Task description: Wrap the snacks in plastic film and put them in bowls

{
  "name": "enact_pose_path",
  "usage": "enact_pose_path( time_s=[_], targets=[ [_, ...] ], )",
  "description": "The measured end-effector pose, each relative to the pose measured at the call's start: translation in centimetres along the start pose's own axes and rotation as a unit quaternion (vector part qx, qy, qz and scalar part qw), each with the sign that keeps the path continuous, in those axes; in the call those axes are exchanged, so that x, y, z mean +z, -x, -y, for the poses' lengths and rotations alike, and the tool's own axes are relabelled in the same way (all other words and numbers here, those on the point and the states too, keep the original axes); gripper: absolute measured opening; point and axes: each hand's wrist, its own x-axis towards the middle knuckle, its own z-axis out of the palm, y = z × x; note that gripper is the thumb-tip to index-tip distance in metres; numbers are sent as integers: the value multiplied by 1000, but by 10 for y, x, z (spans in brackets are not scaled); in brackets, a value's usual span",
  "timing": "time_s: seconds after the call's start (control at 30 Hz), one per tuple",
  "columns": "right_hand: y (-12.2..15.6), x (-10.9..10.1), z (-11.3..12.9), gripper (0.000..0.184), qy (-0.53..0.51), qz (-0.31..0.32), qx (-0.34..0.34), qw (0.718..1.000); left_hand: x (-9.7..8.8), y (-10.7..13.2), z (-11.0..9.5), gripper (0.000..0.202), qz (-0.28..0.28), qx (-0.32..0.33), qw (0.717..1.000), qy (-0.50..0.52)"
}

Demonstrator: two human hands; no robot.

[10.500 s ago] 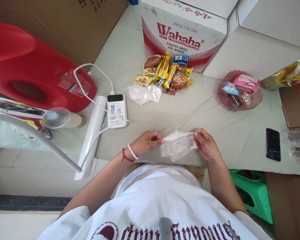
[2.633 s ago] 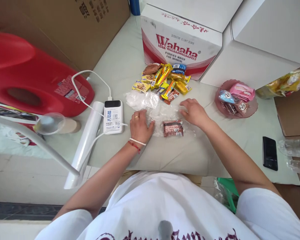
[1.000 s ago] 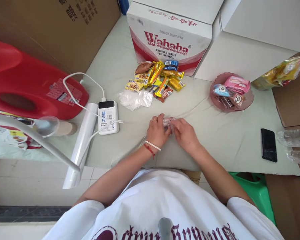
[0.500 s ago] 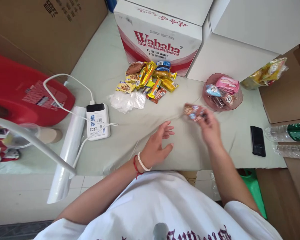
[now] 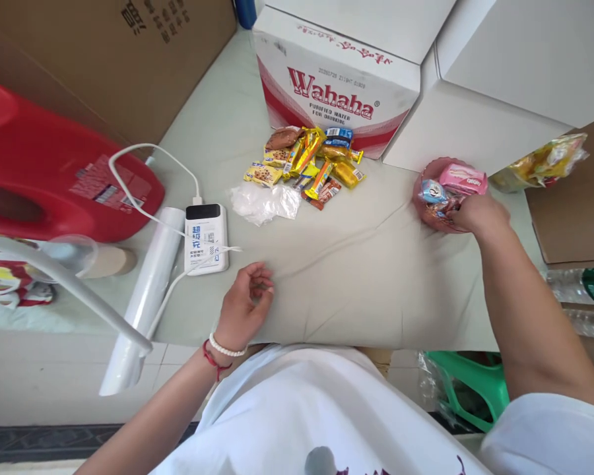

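My right hand (image 5: 478,214) reaches to the pink bowl (image 5: 420,185) at the right, its fingers curled down among the packets on a brown snack in a clear bag (image 5: 443,211). A pink packet (image 5: 462,179) and a blue packet (image 5: 433,191) lie in the bowl too. Near the front edge of the cloth-covered table (image 5: 356,277), my left hand (image 5: 245,300) rests with loosely curled fingers and holds nothing. A pile of wrapped snacks (image 5: 309,161) lies further back, with a heap of clear bags (image 5: 264,201) beside it.
A Wahaha carton (image 5: 336,92) and a white box (image 5: 499,86) stand at the back. At the left are a power bank (image 5: 205,237) with cable, a roll of film (image 5: 146,297) and a red container (image 5: 54,171). Bottles (image 5: 584,284) lie at the right, a green stool (image 5: 475,389) below.
My right hand has carried the bagged snack from the table's middle to the pink bowl. My left hand has let go, drawn back to the left and curled its fingers.
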Motion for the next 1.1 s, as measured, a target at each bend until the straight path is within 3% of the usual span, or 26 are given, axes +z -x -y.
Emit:
enact_pose_path(
  time_s=[0.03,0.1,0.17,0.23,0.27,0.3,0.37,0.4,0.47,0.53,0.6,0.67,0.73,0.77,0.83,0.9,0.93,1.0,1.1],
  targets=[
    [-1,-9,7,51,30,15,38,999,-2,3,3,48,-25,4,999,-32],
    [2,-30,29,40,94,15,55,994,-6,7,7,39,-60,17,994,-94],
    [11,-45,62,16,118,-21,-15,993,-8,9,9,26,-64,33,988,-135],
    [28,-44,108,12,49,-33,-155,986,-7,9,9,16,-45,43,987,-151],
    [39,-35,134,17,-9,-5,-224,975,-6,8,8,15,-36,45,987,-152],
    [51,-21,162,16,-51,62,-307,948,-4,6,6,15,-27,47,987,-149],
    [75,19,215,16,-69,147,-411,897,1,3,1,17,-11,57,989,-135],
    [85,40,239,18,-60,165,-423,889,4,2,-2,17,-2,64,990,-125],
    [101,79,277,23,-38,154,-394,905,8,0,-7,19,16,80,991,-105],
    [111,105,297,28,-26,139,-360,922,10,0,-10,20,26,89,992,-89],
    [116,113,300,26,-51,134,-334,932,10,2,-11,20,25,87,993,-75],
    [123,108,289,20,-139,139,-300,934,9,1,-11,18,13,72,996,-59],
    [137,95,268,18,-287,185,-236,910,10,-2,-11,16,-2,52,998,-33],
    [146,88,256,19,-368,234,-192,879,11,-5,-12,16,-11,47,999,-18],
    [169,75,231,25,-500,356,-93,784,16,-14,-16,24,-22,59,998,6],
    [192,65,210,33,-571,450,-5,687,25,-23,-21,33,-4,96,995,15],
    [201,62,201,36,-591,475,29,652,31,-26,-25,31,21,116,993,17],
    [215,59,186,39,-621,492,82,605,43,-30,-31,18,88,140,986,25],
    [227,60,171,39,-669,467,128,563,60,-29,-37,16,145,121,980,54]
  ],
)
